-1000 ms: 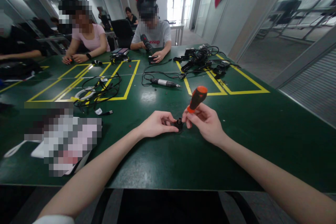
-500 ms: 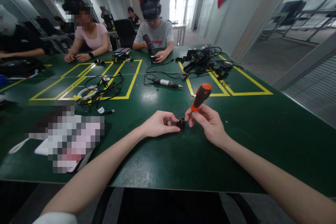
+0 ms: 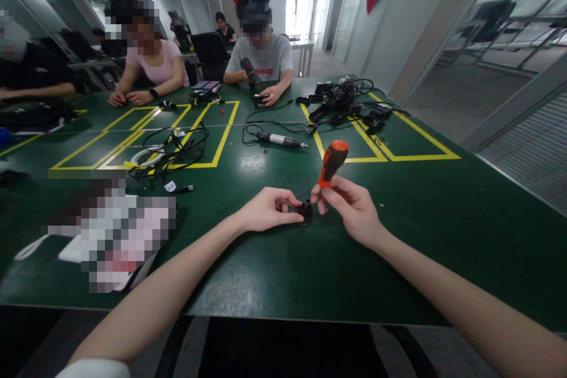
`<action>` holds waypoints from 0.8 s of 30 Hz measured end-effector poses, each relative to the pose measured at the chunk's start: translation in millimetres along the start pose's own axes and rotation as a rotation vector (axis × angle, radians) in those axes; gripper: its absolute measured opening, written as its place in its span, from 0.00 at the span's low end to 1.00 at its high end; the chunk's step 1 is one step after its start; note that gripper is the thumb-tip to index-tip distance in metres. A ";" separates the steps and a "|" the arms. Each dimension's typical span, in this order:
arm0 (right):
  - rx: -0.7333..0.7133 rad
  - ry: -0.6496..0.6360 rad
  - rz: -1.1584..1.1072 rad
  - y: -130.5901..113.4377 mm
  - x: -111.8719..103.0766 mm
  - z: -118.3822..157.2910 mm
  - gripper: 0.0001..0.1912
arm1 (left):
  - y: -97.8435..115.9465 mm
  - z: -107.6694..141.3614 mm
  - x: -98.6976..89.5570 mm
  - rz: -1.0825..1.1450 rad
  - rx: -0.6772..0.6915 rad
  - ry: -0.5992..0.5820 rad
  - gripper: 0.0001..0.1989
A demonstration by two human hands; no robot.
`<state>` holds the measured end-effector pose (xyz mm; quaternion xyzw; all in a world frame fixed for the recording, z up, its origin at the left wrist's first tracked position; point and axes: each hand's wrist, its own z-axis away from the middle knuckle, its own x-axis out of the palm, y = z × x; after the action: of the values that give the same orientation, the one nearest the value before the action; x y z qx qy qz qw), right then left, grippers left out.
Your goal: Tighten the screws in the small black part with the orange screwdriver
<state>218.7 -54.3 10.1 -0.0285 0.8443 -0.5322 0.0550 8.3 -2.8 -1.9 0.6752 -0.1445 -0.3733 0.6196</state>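
Observation:
On the green table, a small dark round part (image 3: 305,208) stands between my hands; its exact kind is too small to make out. The thumb and fingers of my left hand (image 3: 271,209) grip it from the left side. My right hand (image 3: 352,208) is closed around the lower end of a screwdriver (image 3: 333,160) with an orange and black handle. That handle points up and leans slightly to the right. The screwdriver's tip is hidden by my right fingers, close beside the dark part.
A silver and black electric screwdriver (image 3: 282,140) lies ahead with its cord. Black cables are heaped at the back right (image 3: 343,100), and more cables lie coiled at left (image 3: 170,150). Blurred flat items (image 3: 133,236) rest at near left. Across the table a person (image 3: 261,56) works.
The screwdriver handle in my right hand has swung a little to the left and stands more upright. My left hand stays on the dark part.

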 end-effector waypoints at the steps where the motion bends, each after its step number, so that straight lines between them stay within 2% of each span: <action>1: -0.011 0.006 0.002 0.4 0.1 0.5 0.21 | -0.3 0.1 0.2 0.003 0.002 -0.002 0.17; 5: -0.024 0.031 0.015 1.2 0.2 1.1 0.19 | -1.6 0.3 0.9 0.002 0.014 0.002 0.17; 10: -0.012 0.047 0.036 -0.4 0.2 -1.8 0.21 | -2.2 0.1 0.5 0.007 0.009 -0.006 0.17; 15: 0.004 0.010 0.001 0.2 -0.9 -2.9 0.22 | -2.0 -0.3 0.0 -0.005 -0.005 0.000 0.17; 18: 0.012 -0.008 -0.049 0.9 -2.0 -1.5 0.19 | -2.6 -0.5 0.3 -0.006 0.009 0.003 0.16; 24: 0.021 0.009 -0.042 0.0 -0.6 -0.2 0.19 | -3.1 -0.3 0.5 -0.034 0.041 0.007 0.16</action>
<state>219.3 -54.0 10.2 -0.0432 0.8380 -0.5424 0.0405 8.0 -2.3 -5.0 0.6913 -0.1383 -0.3783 0.5999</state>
